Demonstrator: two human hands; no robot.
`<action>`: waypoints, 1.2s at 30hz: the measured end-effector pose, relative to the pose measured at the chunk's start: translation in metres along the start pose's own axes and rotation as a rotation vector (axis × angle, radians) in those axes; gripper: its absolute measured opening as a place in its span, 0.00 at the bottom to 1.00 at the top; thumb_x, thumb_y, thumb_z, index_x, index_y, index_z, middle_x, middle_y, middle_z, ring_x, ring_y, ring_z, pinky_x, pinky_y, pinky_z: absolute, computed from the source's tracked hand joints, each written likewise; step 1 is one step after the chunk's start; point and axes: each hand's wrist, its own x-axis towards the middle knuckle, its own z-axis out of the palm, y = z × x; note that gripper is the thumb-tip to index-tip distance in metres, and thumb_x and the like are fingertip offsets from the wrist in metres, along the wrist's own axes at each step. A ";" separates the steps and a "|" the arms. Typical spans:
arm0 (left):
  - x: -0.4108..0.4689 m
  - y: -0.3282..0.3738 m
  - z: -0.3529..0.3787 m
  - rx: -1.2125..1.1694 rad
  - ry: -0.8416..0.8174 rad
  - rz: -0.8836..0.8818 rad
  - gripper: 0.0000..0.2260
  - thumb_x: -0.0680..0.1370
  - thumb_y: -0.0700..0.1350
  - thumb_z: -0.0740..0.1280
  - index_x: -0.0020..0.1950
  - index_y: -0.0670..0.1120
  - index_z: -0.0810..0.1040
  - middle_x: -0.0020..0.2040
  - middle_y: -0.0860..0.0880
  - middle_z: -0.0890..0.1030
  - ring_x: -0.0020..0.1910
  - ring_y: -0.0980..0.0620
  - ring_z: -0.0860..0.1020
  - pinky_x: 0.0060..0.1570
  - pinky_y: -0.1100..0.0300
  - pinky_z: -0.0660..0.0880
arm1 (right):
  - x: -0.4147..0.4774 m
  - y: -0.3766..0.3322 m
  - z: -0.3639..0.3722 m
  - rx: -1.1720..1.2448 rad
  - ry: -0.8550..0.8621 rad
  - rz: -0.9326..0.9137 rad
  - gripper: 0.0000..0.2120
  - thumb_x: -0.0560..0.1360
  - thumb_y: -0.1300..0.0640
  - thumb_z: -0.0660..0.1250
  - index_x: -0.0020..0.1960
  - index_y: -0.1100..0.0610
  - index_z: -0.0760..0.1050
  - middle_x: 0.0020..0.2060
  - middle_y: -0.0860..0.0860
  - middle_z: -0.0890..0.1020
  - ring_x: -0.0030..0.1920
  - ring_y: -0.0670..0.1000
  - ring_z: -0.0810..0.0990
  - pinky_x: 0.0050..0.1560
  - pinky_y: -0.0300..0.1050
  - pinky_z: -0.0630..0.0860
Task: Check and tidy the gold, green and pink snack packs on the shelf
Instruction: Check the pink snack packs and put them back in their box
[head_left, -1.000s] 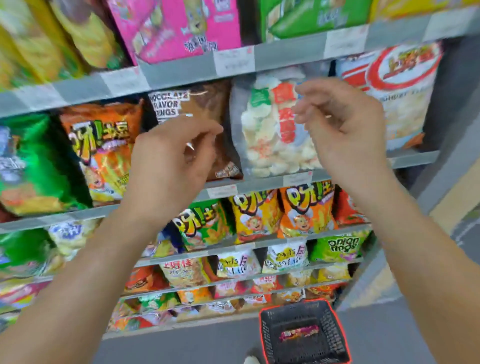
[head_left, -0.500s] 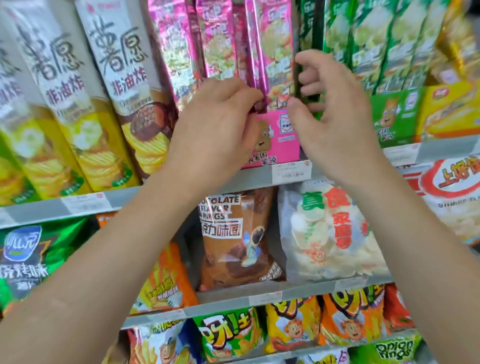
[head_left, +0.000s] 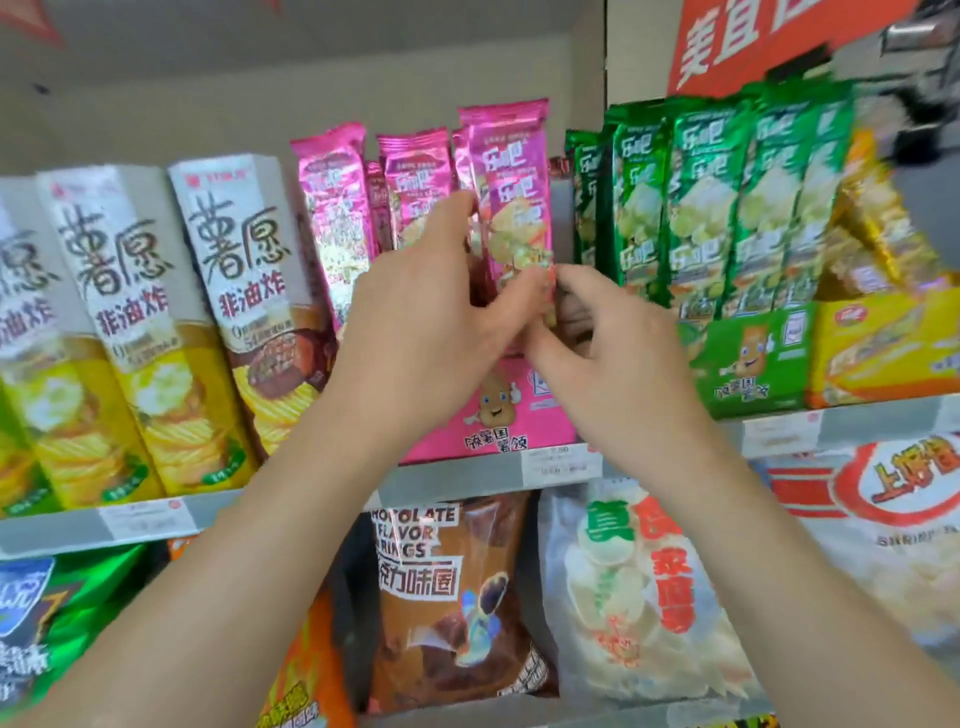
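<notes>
Gripping one pink pack (head_left: 511, 197) with both hands. The left hand (head_left: 415, 312) wraps it, thumb in front and fingers (head_left: 457, 208) up its left edge. The right hand (head_left: 613, 353) pinches its lower right edge between thumb and fingertips.

The pack is upright, with its top higher than the other pink packs (head_left: 332, 208) left of the left fingers. Its bottom is down in the pink display box (head_left: 493, 410) below both hands, on the shelf (head_left: 467, 475). The two-hand hold is likely for lifting it to check or for seating it straight, can't say which.

Green packs (head_left: 701, 208) stand just right of the right fingers and gold packs (head_left: 872, 234) beyond them, neither touched.

Hidden: the pack's lower half and the box opening sit behind the hands. The right fingertips blur into the foil, so exact contact is unclear. The gold packs are blurred and partly cut off by a dark object (head_left: 924, 130) at the frame edge.
</notes>
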 end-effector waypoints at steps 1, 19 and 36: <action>0.006 0.002 -0.001 0.018 0.021 -0.014 0.24 0.76 0.59 0.67 0.65 0.46 0.68 0.39 0.53 0.80 0.38 0.48 0.79 0.36 0.55 0.70 | -0.001 -0.002 0.001 -0.042 0.012 -0.023 0.08 0.77 0.51 0.66 0.49 0.56 0.76 0.31 0.50 0.76 0.35 0.56 0.75 0.39 0.57 0.74; 0.045 0.010 -0.016 0.065 0.059 0.040 0.11 0.73 0.51 0.71 0.54 0.51 0.80 0.37 0.61 0.78 0.33 0.65 0.75 0.33 0.72 0.67 | 0.103 -0.021 -0.037 -0.168 -0.283 -0.139 0.25 0.81 0.59 0.59 0.77 0.53 0.59 0.68 0.54 0.74 0.65 0.55 0.73 0.60 0.45 0.69; 0.036 0.003 -0.030 0.280 0.003 0.150 0.23 0.76 0.56 0.65 0.67 0.45 0.74 0.58 0.49 0.76 0.57 0.53 0.69 0.53 0.68 0.60 | 0.129 -0.050 -0.082 0.574 0.460 -0.382 0.10 0.78 0.62 0.64 0.57 0.56 0.77 0.46 0.47 0.83 0.47 0.44 0.82 0.49 0.39 0.78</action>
